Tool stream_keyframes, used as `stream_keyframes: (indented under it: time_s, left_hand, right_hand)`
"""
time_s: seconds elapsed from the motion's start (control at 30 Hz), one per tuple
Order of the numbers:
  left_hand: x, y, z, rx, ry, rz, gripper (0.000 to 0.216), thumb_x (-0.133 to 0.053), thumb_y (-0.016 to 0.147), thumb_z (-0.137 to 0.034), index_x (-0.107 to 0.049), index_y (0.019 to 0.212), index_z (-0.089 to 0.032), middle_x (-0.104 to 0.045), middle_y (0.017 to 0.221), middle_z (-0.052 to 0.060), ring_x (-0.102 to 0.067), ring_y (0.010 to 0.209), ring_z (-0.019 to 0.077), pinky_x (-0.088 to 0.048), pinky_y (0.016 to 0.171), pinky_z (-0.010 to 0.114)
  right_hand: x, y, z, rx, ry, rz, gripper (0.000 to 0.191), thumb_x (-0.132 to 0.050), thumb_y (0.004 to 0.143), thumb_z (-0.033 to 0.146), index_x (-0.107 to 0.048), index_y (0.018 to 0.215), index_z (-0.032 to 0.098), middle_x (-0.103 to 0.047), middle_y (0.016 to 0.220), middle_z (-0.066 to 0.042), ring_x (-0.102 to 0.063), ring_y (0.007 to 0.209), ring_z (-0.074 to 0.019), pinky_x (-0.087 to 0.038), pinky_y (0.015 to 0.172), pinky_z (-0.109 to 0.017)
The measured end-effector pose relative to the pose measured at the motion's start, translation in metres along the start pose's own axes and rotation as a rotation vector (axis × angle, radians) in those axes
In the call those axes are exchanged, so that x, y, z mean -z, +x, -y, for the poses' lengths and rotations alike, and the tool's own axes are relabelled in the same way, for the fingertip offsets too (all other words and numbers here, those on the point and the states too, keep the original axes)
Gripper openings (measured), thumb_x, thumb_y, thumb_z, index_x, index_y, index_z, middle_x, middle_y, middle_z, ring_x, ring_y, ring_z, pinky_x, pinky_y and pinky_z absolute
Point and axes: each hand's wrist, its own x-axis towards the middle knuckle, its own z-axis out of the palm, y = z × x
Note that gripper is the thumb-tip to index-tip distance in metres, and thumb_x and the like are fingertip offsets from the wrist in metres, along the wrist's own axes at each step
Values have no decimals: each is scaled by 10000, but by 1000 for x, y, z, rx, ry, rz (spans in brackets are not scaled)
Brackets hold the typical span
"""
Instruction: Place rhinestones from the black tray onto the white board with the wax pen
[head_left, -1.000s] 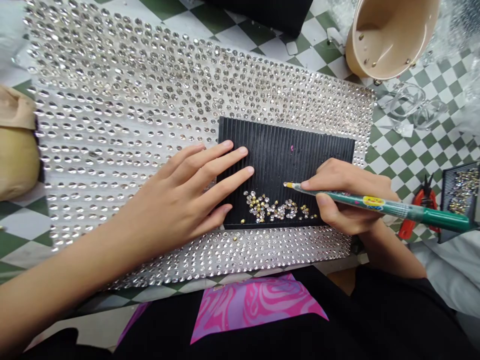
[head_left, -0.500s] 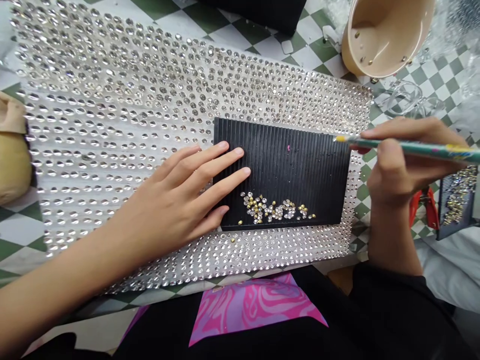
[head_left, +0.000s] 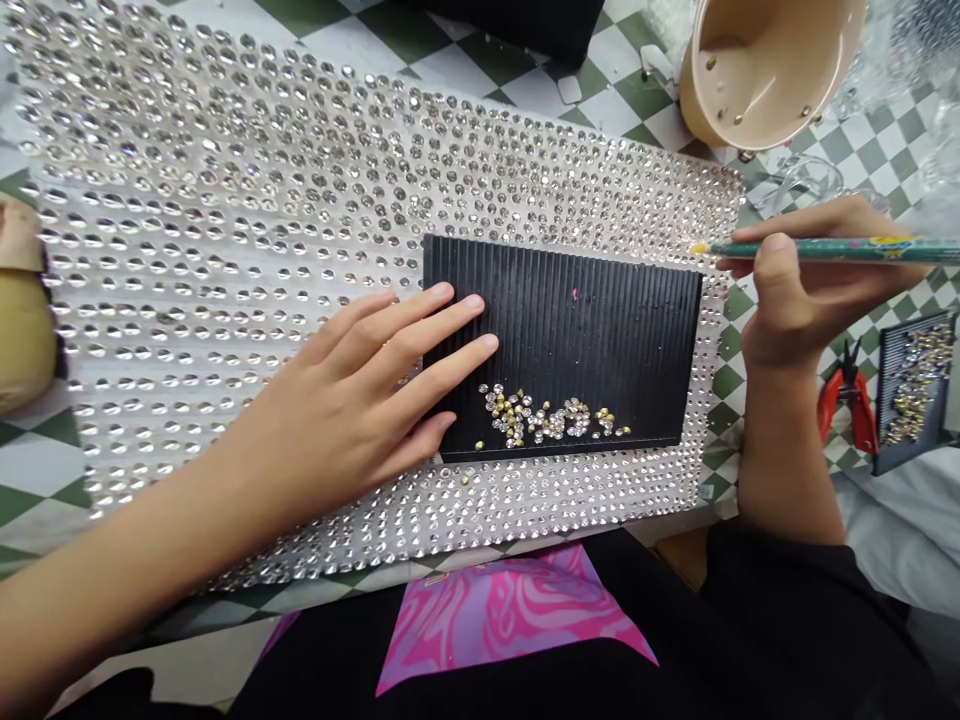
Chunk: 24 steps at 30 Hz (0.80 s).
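My left hand [head_left: 382, 370] lies with fingers spread, its fingertips on the left edge of a black ridged tray [head_left: 585, 330]. Loose rhinestones [head_left: 555, 418], clear on one face and gold on the other, are scattered along the tray's near edge. Pinched in my right hand [head_left: 802, 270] is a green patterned pencil-like stick [head_left: 825, 250] with a yellow tip. That tip is over the far right corner of the tray, above the sheet; whether it touches anything, I cannot tell. Under the tray is a white sheet [head_left: 172, 290] covered with rows of clear rhinestones.
A beige bowl [head_left: 772, 80] with a few stones inside stands at the back right. Red-handled pliers [head_left: 847, 400] and a second black tray [head_left: 915, 390] holding stones are at the right. A black object [head_left: 525, 25] sits at the back on the checkered tablecloth [head_left: 45, 450].
My right hand has moved up and slightly right with the stick, whose tip left the tray's right part for the sheet beyond its far corner. My left hand has stayed on the tray.
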Motion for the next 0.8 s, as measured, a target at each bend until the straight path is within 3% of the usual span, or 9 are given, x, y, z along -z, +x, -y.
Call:
stream_keyframes:
  time_s: [0.23,0.33,0.47,0.6,0.67,0.73,0.8]
  left_hand:
    - [-2,-1,-1,9,3,-14,715,-492,1142,-267,-186,1788,-233,-526,1741,118,-483,1656,314,-398,1409,494]
    - [-1,-1,0,-3,5,-5,710,-484,1145,-267,-184,1788,-234,-523,1744,120,-495,1648,319,-424,1393,502]
    - [1,-1,1,14,9,-3,714,-484,1146,-279,-173,1787,-253,-539,1733,115,-507,1641,319,-467,1370,523]
    - [1,0,0,11,0,-3,701,-489,1141,-277,-197,1779,-254,-531,1740,113,-494,1650,318,-465,1376,526]
    - [-1,0,-1,11,0,-8,686,-493,1138,-276,-226,1770,-242,-524,1745,118,-486,1655,318,-446,1387,517]
    - [-2,0,-1,18,-8,-19,676,-502,1135,-280,-250,1761,-241,-517,1750,116,-478,1661,315,-425,1400,508]
    - [-3,0,-2,25,-15,-26,677,-511,1131,-280,-258,1758,-248,-510,1755,111,-470,1666,308,-409,1409,502]
  right_hand:
    - [3,3,7,78,-48,67,265,-735,987,349,-810,797,182,-751,653,-11,-686,562,-138,-533,572,-317]
    - [7,3,4,114,-60,99,176,-737,959,246,-809,812,181,-783,697,-9,-705,611,-131,-541,622,-303]
    - [13,1,2,154,-113,42,123,-705,892,162,-805,819,169,-815,750,-28,-693,610,-130,-500,617,-305]
    - [10,-6,32,202,-85,30,148,-685,859,140,-822,866,195,-806,742,-17,-668,585,-150,-468,590,-339]
    - [6,-11,60,52,164,113,202,-652,860,111,-817,901,221,-771,710,6,-604,536,-130,-454,534,-330]
    - [4,-16,87,-35,352,449,267,-637,871,43,-798,998,215,-799,795,-6,-655,610,-138,-523,568,-325]
    - [3,-21,105,-23,449,634,266,-637,892,31,-767,1057,195,-794,838,-25,-698,681,-143,-586,629,-318]
